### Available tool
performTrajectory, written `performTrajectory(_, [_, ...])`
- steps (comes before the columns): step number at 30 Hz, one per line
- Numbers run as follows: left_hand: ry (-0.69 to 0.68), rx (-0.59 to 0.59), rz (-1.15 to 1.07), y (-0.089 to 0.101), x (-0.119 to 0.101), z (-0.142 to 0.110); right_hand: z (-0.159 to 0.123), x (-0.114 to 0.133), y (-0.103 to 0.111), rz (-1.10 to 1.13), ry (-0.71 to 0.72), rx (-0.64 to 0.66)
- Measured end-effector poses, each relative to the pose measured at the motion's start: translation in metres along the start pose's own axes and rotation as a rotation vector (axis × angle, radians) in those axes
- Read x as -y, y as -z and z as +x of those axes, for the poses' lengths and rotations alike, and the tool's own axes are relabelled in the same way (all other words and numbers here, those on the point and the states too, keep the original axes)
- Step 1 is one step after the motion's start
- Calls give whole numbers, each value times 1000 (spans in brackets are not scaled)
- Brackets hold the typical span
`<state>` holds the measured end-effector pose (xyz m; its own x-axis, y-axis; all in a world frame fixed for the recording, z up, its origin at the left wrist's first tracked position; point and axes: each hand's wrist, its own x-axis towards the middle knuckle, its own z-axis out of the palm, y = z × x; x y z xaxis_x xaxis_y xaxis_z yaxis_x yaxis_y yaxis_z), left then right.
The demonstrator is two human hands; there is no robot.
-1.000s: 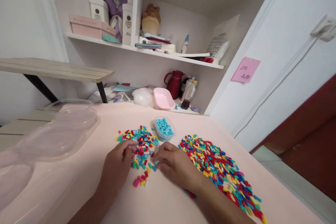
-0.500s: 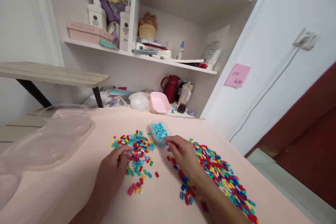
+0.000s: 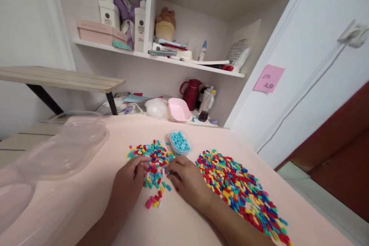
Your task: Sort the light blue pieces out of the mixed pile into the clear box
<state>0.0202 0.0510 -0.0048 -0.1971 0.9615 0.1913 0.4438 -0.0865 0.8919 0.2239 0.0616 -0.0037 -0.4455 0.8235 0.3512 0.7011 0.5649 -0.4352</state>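
Observation:
A small pile of mixed coloured plastic bricks (image 3: 155, 157) lies between my two hands. My left hand (image 3: 129, 175) rests at its left edge, fingers curled and thumb close to the index finger; anything inside the fingers is hidden. At the pile's right edge is my right hand (image 3: 188, 180), its fingers bent down and drawn together among the bricks, and what they pinch is too small to make out. Just beyond it stands a clear plastic box (image 3: 188, 150) filled with light-blue bricks (image 3: 180, 141).
To the right spreads a larger heap of mixed bricks (image 3: 236, 182). Clear lidded trays (image 3: 63, 153) lie on the left of the pink tabletop (image 3: 178, 223). A pink basin (image 3: 179, 110), a red jug (image 3: 191, 94) and a bottle (image 3: 208, 105) stand at the back beneath shelves.
My right hand has moved from the clear box back and left to the small pile. My left hand stays by the pile. The view has shifted slightly.

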Motion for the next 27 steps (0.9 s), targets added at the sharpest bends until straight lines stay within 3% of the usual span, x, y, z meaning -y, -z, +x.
performTrajectory(9, [9,2,-10,-1,1,0,0,0,5,417,-192,-115])
performTrajectory(14, [0,3,-18,-1,1,1,3,-3,4,699,-379,-110])
performTrajectory(19, [-5,3,-26,0,1,0,3,-1,7,958,-443,-89])
performTrajectory(23, [-1,9,-26,0,1,0,7,-3,18,830,-447,-229])
performTrajectory(27, [-7,13,-10,-1,1,0,17,-17,30,611,-276,-442])
